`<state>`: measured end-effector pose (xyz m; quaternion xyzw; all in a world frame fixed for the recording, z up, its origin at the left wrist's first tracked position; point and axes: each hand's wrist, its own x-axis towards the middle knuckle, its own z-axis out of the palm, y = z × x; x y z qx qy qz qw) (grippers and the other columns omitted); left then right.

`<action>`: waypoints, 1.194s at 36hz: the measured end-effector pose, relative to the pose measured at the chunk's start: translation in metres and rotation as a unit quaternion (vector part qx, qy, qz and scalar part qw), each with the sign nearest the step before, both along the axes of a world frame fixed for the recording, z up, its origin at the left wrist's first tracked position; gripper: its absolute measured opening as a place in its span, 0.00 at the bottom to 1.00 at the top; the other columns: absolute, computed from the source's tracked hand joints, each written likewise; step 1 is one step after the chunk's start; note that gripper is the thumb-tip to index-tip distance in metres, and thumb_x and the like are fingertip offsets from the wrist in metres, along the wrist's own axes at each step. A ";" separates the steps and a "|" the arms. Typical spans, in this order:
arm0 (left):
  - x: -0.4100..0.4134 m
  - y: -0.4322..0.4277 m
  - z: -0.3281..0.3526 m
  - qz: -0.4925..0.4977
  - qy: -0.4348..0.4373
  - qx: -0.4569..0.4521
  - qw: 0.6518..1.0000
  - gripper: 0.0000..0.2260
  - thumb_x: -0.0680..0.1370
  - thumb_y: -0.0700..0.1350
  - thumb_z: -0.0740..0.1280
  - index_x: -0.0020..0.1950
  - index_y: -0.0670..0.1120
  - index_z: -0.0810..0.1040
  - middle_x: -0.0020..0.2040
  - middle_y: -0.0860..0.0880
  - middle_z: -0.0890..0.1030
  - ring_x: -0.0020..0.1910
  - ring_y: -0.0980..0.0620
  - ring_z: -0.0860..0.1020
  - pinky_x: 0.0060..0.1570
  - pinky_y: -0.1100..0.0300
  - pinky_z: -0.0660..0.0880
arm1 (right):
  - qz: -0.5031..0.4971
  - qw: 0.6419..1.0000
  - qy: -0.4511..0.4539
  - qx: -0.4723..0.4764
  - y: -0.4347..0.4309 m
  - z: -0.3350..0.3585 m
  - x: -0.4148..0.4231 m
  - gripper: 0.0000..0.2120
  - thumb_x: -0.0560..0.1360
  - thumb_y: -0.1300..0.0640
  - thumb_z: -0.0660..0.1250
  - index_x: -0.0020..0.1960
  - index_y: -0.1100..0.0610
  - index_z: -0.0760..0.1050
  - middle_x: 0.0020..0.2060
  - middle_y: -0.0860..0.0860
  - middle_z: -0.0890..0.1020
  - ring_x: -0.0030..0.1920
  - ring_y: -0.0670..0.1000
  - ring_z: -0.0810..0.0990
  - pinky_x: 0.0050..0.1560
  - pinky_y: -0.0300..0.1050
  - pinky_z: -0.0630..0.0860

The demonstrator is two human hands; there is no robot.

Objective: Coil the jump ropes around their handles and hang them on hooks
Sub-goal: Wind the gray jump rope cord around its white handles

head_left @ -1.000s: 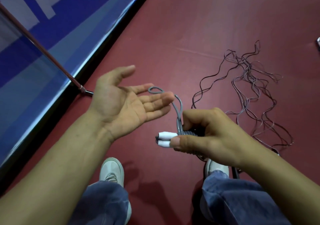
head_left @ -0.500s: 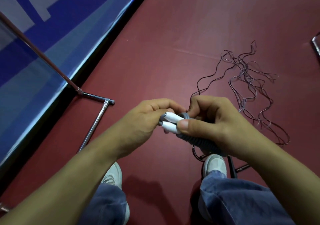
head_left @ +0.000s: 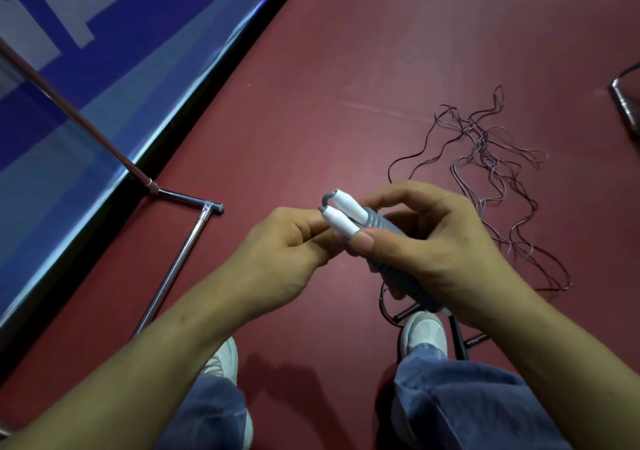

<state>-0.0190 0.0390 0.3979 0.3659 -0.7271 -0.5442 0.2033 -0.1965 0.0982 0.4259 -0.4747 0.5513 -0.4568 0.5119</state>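
I hold a jump rope (head_left: 382, 231) at chest height: two white-tipped handles lie side by side with grey cord coiled tightly round them. My right hand (head_left: 429, 241) grips the coiled bundle, thumb pressed on its near side. My left hand (head_left: 287, 241) has its fingers curled against the white tips, where a short grey loop of cord sticks out; whether it pinches the loop is hidden. More jump ropes (head_left: 485, 172) lie tangled on the red floor to the right, thin dark cords in loose waves.
A chrome rack frame (head_left: 180, 262) stands on the floor to the left, with one tube slanting up along the blue wall padding (head_left: 86, 85). Black handles (head_left: 457, 335) lie by my right shoe. Another metal piece (head_left: 627, 103) shows at the right edge.
My left hand, open and palm up a second ago with the cord loop on its fingers, has closed in on the handle tips. The loop has shrunk to a short stub. The bundle rose slightly.
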 end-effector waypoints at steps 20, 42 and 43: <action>0.008 0.004 -0.002 0.025 0.027 0.076 0.996 0.22 0.79 0.66 0.59 0.36 0.55 0.83 0.27 0.50 0.70 0.27 0.50 0.65 0.33 0.53 0.64 | -0.023 0.996 0.082 0.004 -0.002 -0.007 0.002 0.18 0.62 0.48 0.77 0.47 0.57 0.80 0.31 0.55 0.83 0.24 0.51 0.72 0.24 0.49 0.71; 0.002 0.005 -0.001 0.021 -0.014 0.001 1.000 0.17 0.76 0.65 0.66 0.38 0.55 0.85 0.29 0.36 0.70 0.26 0.53 0.65 0.27 0.60 0.62 | -0.009 0.999 0.047 0.015 0.002 -0.014 0.001 0.04 0.80 0.56 0.67 0.51 0.53 0.81 0.32 0.56 0.84 0.27 0.58 0.74 0.24 0.51 0.74; 0.003 0.005 -0.001 0.019 -0.016 0.008 1.000 0.18 0.74 0.64 0.66 0.39 0.53 0.86 0.28 0.37 0.70 0.26 0.53 0.64 0.27 0.60 0.62 | -0.006 0.998 0.055 0.013 0.002 -0.014 0.001 0.04 0.80 0.56 0.67 0.52 0.51 0.82 0.34 0.56 0.84 0.27 0.56 0.74 0.24 0.50 0.74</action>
